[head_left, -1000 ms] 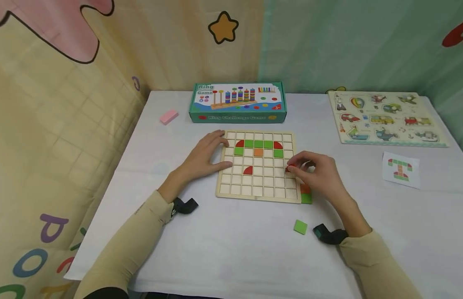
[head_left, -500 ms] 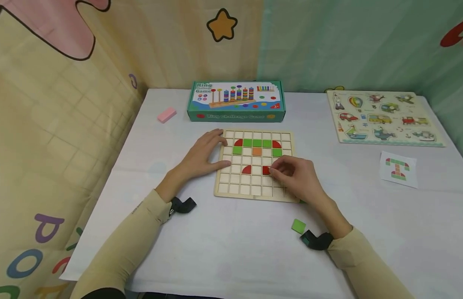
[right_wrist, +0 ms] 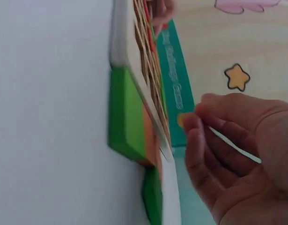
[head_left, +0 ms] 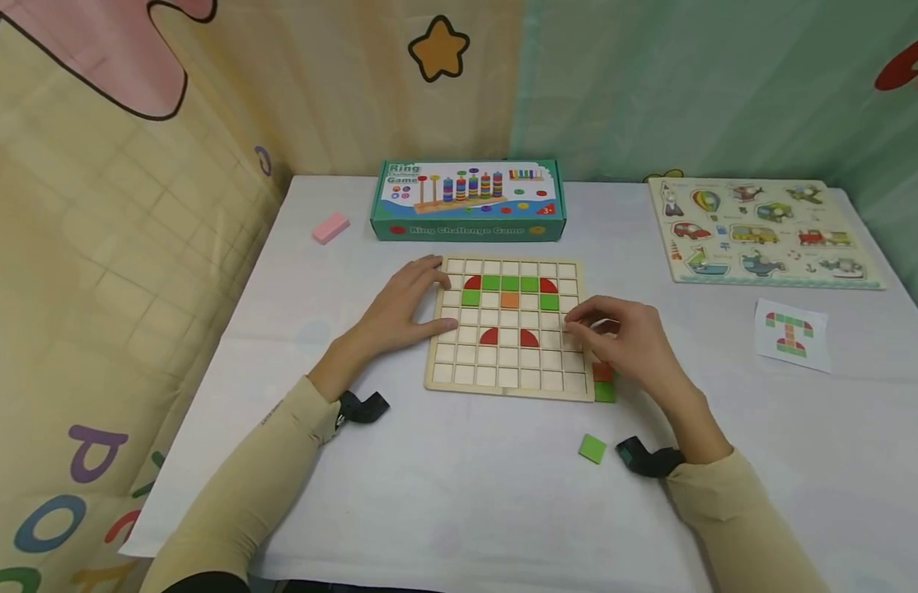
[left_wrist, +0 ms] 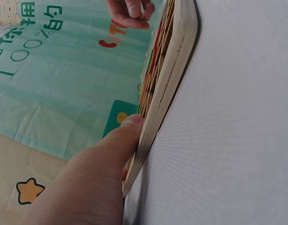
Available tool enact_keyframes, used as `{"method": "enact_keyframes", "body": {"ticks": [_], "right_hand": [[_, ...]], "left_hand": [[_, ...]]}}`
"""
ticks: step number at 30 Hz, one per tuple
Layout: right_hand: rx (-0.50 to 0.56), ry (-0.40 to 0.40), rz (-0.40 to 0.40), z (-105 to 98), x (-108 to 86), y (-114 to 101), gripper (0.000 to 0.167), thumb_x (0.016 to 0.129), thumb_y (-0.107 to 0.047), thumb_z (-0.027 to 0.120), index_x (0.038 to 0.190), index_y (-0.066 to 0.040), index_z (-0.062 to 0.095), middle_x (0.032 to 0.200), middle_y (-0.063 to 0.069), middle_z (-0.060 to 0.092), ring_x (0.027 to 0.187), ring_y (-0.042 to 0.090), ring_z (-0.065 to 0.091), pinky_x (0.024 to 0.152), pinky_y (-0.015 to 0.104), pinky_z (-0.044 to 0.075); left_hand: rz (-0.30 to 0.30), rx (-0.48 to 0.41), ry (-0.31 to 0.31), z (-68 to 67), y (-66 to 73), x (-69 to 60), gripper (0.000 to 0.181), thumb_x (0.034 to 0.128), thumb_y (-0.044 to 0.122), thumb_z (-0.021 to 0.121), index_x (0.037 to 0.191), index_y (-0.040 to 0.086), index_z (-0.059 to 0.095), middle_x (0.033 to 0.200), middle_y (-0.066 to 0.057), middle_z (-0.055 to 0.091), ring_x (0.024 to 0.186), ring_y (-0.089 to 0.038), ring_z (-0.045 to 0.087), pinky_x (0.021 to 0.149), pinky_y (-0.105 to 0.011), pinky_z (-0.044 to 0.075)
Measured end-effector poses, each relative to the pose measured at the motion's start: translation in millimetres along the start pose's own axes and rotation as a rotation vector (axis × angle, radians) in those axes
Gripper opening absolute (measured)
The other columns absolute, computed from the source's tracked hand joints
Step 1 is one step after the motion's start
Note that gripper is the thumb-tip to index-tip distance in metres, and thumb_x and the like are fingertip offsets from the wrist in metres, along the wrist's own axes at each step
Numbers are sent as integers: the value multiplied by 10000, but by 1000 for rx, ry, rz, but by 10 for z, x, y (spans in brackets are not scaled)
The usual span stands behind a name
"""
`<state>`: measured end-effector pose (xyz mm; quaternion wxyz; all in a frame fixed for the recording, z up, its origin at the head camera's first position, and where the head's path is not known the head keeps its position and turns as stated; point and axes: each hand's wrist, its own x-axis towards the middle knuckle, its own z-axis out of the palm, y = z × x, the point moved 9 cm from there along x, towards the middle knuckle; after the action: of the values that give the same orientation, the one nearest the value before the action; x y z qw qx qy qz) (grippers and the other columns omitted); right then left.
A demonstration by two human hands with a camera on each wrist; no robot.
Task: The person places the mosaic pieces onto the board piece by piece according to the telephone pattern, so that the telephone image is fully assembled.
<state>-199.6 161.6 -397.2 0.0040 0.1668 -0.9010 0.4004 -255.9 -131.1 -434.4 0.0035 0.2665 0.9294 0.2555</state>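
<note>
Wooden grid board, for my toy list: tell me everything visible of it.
The wooden grid board is pale and squarish, its rim and thin dividers framing square cells. It lies on the white-covered table, holding four red quarter-circles, five green squares and one orange square; most cells are bare. The left hand touches its left edge; the right hand hovers at its right side.

Wooden grid board (head_left: 508, 377) in all three views: head's from above, forward-down; wrists' low, close, from opposite sides.
</note>
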Motion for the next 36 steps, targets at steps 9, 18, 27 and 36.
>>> {"method": "enact_keyframes", "body": {"ticks": [9, 18, 27, 36], "right_hand": [[-133, -146, 90, -280, -68, 230, 293, 866, -232, 891, 1089, -88, 768, 972, 51, 725, 911, 203, 622, 812, 269, 571], [-124, -208, 143, -218, -95, 288, 272, 852, -179, 900, 1056, -76, 752, 894, 46, 694, 866, 211, 612, 738, 222, 517], [-84, -188, 150, -204, -98, 307, 246, 841, -157, 908, 1030, -88, 767, 882, 52, 683, 846, 211, 597, 719, 203, 508], [-108, -97, 77, -223, -46, 198, 137, 889, -152, 865, 1005, -117, 801, 938, 36, 751, 889, 195, 630, 757, 206, 539]], "left_hand": [[-5, -2, 3, -16, -6, -6, 581, 902, 570, 759, 1297, 186, 572, 1700, -85, 350, 1608, -292, 248, 1318, -545, 204], [-6, -6, -5, -1, -9, -2, 575, 902, 578, 753, 1291, 195, 571, 1701, -87, 347, 1609, -293, 242, 1320, -545, 197], [7, -9, -1, 16, 4, 5, 573, 908, 560, 756, 1297, 182, 571, 1697, -96, 354, 1607, -298, 249, 1321, -541, 197], [6, -5, 7, -10, 15, 8, 577, 904, 568, 760, 1290, 184, 572, 1690, -110, 363, 1599, -313, 264, 1311, -560, 218]]}}
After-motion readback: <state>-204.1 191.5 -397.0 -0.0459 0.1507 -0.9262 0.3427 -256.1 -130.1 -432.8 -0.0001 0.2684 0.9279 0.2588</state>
